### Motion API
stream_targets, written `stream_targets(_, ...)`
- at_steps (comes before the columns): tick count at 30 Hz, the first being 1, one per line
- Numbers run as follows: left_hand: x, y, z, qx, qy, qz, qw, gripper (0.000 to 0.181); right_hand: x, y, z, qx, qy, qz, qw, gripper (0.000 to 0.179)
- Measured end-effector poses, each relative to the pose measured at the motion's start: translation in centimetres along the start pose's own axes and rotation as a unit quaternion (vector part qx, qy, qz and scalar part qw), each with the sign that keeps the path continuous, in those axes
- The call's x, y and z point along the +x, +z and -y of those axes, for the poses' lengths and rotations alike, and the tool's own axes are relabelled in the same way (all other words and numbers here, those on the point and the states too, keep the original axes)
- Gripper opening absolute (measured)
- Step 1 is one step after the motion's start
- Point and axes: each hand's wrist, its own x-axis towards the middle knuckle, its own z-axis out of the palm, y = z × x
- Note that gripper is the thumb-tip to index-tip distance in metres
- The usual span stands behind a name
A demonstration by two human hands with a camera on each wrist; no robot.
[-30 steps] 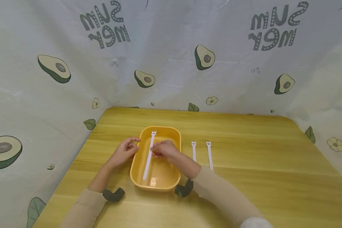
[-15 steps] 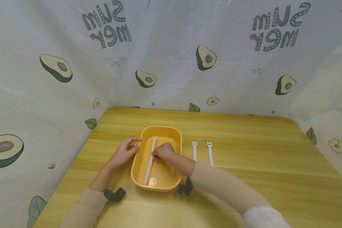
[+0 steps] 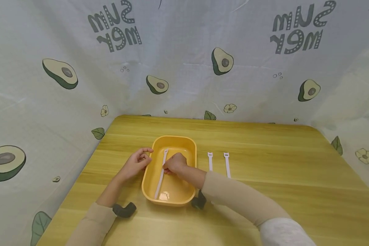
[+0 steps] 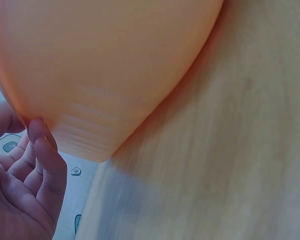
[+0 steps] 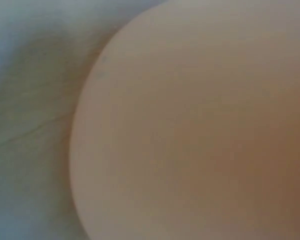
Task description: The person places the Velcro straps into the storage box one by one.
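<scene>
A yellow plastic bin stands on the table. My left hand is at its left side; in the left wrist view the thumb and a finger of that hand pinch the bin's rim. Inside the bin, a white hook-and-loop cable tie lies lengthwise, its slotted head towards the far end. My right hand reaches in from the right and pinches this tie near its middle, with its fingertips partly hidden. In the right wrist view the bin wall fills most of the picture, blurred.
Two more white cable ties, a nearer one and a farther one, lie right of the bin, their lower parts behind my right arm. Dark wrist-worn devices show at both wrists. A printed curtain surrounds the wooden table.
My right hand has lowered the cable tie into the bin, and the tie has shifted slightly towards the near end. The left hand keeps its place on the rim.
</scene>
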Motion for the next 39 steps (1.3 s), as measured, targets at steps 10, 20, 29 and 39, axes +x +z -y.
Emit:
stream_targets(10,0.1,0.0,0.1,0.000,0.005,-0.001,1.0000,0.037,0.3,0.1,0.1,0.003,-0.003,-0.003,1.0000,0.012)
stream_targets(20,0.2,0.0,0.2,-0.009,0.008,-0.002,0.9999,0.038,0.1,-0.2,0.2,0.019,-0.008,0.011,0.9997,0.003)
stream_targets(29,0.2,0.2,0.5,-0.010,0.010,0.000,0.9999,0.037,-0.7,-1.6,0.2,0.113,-0.033,0.055,0.9915,0.011)
stream_targets(39,-0.1,0.0,0.0,0.004,0.003,-0.004,1.0000,0.038,-2.9,-4.2,1.3,0.178,-0.092,0.083,0.9761,0.011)
